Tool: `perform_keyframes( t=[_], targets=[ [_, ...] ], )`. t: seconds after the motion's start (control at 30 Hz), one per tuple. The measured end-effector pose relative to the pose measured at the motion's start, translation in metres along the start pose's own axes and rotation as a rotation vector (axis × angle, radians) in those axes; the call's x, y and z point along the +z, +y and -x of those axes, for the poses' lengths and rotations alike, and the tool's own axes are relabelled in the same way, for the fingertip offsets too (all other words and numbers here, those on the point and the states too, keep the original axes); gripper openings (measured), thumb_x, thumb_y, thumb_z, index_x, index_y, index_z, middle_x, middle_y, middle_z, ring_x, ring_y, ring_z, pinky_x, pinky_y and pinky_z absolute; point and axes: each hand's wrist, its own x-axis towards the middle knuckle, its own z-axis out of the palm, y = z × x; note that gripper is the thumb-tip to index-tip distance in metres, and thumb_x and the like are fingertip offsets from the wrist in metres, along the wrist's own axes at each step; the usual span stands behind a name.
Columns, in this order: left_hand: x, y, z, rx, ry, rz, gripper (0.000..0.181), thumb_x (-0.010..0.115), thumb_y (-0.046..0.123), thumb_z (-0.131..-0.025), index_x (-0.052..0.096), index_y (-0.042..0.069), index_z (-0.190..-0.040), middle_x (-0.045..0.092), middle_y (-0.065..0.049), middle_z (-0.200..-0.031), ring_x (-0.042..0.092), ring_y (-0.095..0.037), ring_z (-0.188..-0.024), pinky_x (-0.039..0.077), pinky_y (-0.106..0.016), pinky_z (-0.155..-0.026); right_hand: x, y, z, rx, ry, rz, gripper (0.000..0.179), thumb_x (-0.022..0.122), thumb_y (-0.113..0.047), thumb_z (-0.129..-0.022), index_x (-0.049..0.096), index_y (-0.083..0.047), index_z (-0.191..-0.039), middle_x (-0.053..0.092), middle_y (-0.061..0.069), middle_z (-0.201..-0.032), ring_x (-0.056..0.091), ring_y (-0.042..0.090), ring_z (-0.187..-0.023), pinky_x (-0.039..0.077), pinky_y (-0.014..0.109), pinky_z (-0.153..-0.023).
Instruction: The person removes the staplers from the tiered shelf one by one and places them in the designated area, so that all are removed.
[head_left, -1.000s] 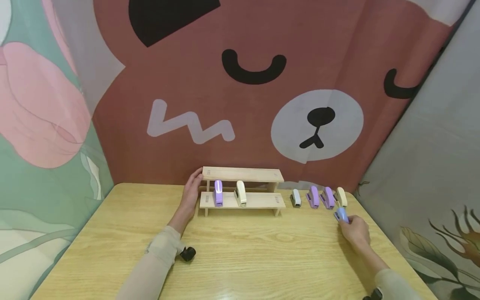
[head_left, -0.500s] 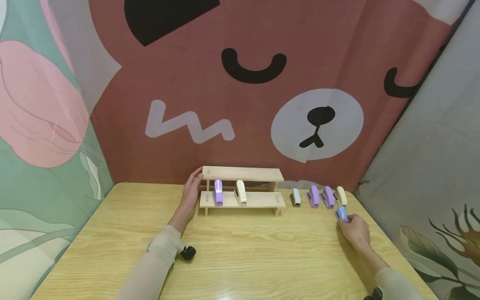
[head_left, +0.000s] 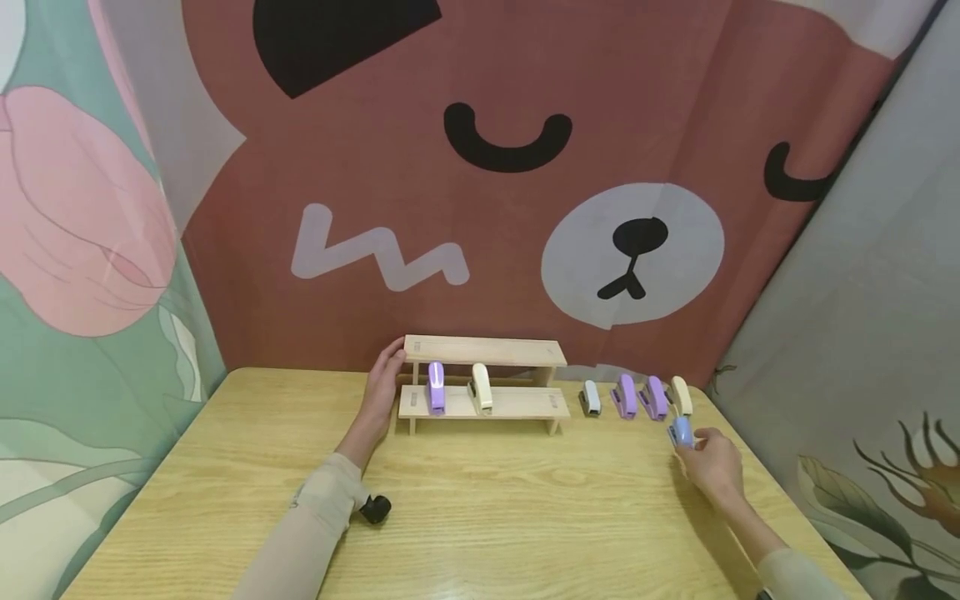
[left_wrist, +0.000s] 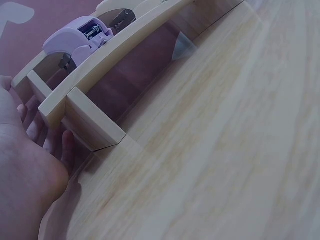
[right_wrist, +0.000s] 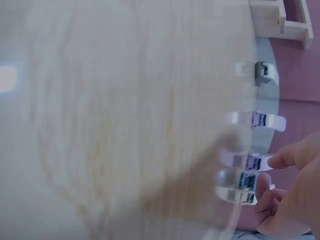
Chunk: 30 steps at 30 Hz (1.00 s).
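My left hand (head_left: 381, 387) rests its fingers along the left end of a two-tier wooden stand (head_left: 480, 350); in the left wrist view its fingers (left_wrist: 36, 125) reach toward the stand's side. A purple stapler (head_left: 437, 388) and a cream stapler (head_left: 482, 390) stand on the lower tier. At the right, my right hand (head_left: 716, 467) is beside a light-blue stapler (head_left: 681, 432) on the table. In the right wrist view its thumb and fingers stand apart close to that blue stapler (right_wrist: 247, 181). Just behind it stands a cream stapler (head_left: 681, 394).
Right of the stand, a grey stapler (head_left: 591, 398) and two purple staplers (head_left: 624, 396) make a row with the cream one along the back of the wooden table (head_left: 480, 517). Curtains with a bear print (head_left: 360, 150) hang behind the table.
My right hand has loosened from the blue stapler, its fingers moving slightly off to the right. The left hand and the stand have not moved.
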Motion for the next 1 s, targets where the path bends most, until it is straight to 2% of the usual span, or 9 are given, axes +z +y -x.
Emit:
perform_keyframes(
  t=[0.13, 0.37, 0.53, 0.73, 1.0],
  targets=[
    [-0.003, 0.001, -0.001, -0.014, -0.009, 0.019, 0.053, 0.053, 0.046, -0.106, 0.048, 0.023, -0.153, 0.045, -0.003, -0.152, 0.038, -0.026, -0.137, 0.026, -0.049, -0.115, -0.003, -0.013, 0.004, -0.012, 0.009, -0.029, 0.048, 0.065, -0.014, -0.095, 0.054, 0.020, -0.127, 0.063, 0.030, -0.102, 0.065, 0.031, -0.075, 0.050, 0.036, -0.058],
    [-0.005, 0.002, -0.002, -0.042, -0.031, 0.018, 0.052, 0.050, 0.037, -0.109, 0.042, 0.017, -0.156, 0.042, -0.007, -0.155, 0.036, -0.028, -0.139, 0.025, -0.052, -0.116, -0.009, -0.035, 0.008, -0.041, 0.045, -0.042, 0.043, 0.064, -0.019, -0.098, 0.060, 0.014, -0.125, 0.067, 0.027, -0.102, 0.065, 0.037, -0.086, 0.049, 0.037, -0.063],
    [-0.003, 0.002, -0.001, -0.021, -0.019, 0.036, 0.053, 0.052, 0.042, -0.107, 0.045, 0.020, -0.155, 0.043, -0.006, -0.154, 0.036, -0.028, -0.139, 0.025, -0.052, -0.116, -0.012, -0.051, 0.009, -0.058, 0.065, -0.046, 0.036, 0.063, -0.017, -0.096, 0.066, 0.010, -0.120, 0.069, 0.023, -0.100, 0.064, 0.033, -0.082, 0.048, 0.036, -0.060],
    [-0.001, 0.001, 0.000, 0.007, -0.001, 0.001, 0.054, 0.053, 0.049, -0.105, 0.048, 0.025, -0.153, 0.045, -0.001, -0.152, 0.037, -0.024, -0.139, 0.025, -0.048, -0.115, -0.012, -0.069, 0.013, -0.082, 0.086, -0.050, 0.029, 0.064, -0.016, -0.093, 0.072, 0.006, -0.111, 0.072, 0.018, -0.095, 0.063, 0.030, -0.080, 0.047, 0.033, -0.058],
    [0.001, 0.000, 0.000, 0.002, 0.002, 0.004, 0.056, 0.056, 0.053, -0.102, 0.051, 0.026, -0.150, 0.049, 0.002, -0.148, 0.042, -0.024, -0.134, 0.029, -0.048, -0.113, -0.008, -0.083, 0.021, -0.038, 0.076, -0.126, 0.024, 0.065, -0.017, -0.094, 0.074, 0.002, -0.107, 0.072, 0.015, -0.094, 0.063, 0.020, -0.074, 0.047, 0.029, -0.057]
  ],
)
